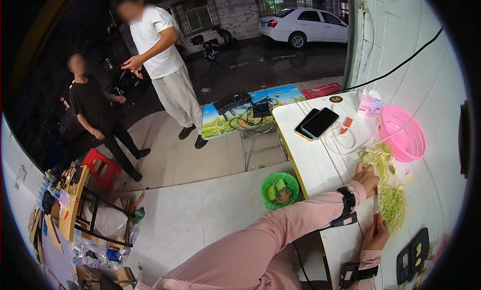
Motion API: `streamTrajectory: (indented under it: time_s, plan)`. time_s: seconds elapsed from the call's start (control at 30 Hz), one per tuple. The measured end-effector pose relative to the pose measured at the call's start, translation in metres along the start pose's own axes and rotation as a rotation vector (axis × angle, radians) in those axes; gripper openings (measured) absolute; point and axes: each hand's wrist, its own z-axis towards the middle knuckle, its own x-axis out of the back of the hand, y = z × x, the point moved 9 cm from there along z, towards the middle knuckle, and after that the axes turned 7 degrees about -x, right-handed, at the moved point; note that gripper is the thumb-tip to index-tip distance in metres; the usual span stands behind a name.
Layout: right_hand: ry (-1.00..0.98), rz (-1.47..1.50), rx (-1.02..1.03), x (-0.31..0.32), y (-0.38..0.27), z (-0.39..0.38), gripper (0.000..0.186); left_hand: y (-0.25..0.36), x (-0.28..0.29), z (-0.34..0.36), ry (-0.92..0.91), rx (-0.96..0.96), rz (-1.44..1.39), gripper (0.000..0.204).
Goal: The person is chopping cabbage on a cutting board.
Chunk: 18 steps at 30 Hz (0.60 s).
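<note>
My left hand [367,180] presses its curled fingers on pale green leafy cabbage [383,162] on the white table [320,177]. Just nearer to me, my right hand [376,236] is closed around the handle of a knife [376,206]. The narrow blade points away from me, toward my left hand, along the left side of a heap of finely cut cabbage [393,207]. Part of the blade and the cabbage under my left fingers is hidden.
A pink basket [403,134], two phones [320,123] and a white cable lie beyond the cabbage. A black scale [413,255] is near right. Below the table's left edge stands a green bin [278,190]. Two people [159,49] stand by the doorway, near a colourful folding table [215,122].
</note>
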Motion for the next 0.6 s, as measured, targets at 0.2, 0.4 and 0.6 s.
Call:
streamTrajectory:
  time_s: [0.2, 0.4, 0.6]
  plan:
    - [-0.023, -0.084, -0.031, -0.001, -0.002, 0.0, 0.033, -0.001, -0.003, -0.001, -0.017, 0.006, -0.004, 0.01]
    - [-0.012, -0.062, -0.014, 0.0, -0.009, 0.0, 0.031, -0.002, -0.004, -0.001, -0.019, 0.023, -0.018, 0.01]
    - [0.05, -0.058, -0.006, 0.002, 0.006, -0.003, 0.034, 0.0, -0.005, -0.001, -0.038, 0.013, -0.02, 0.008]
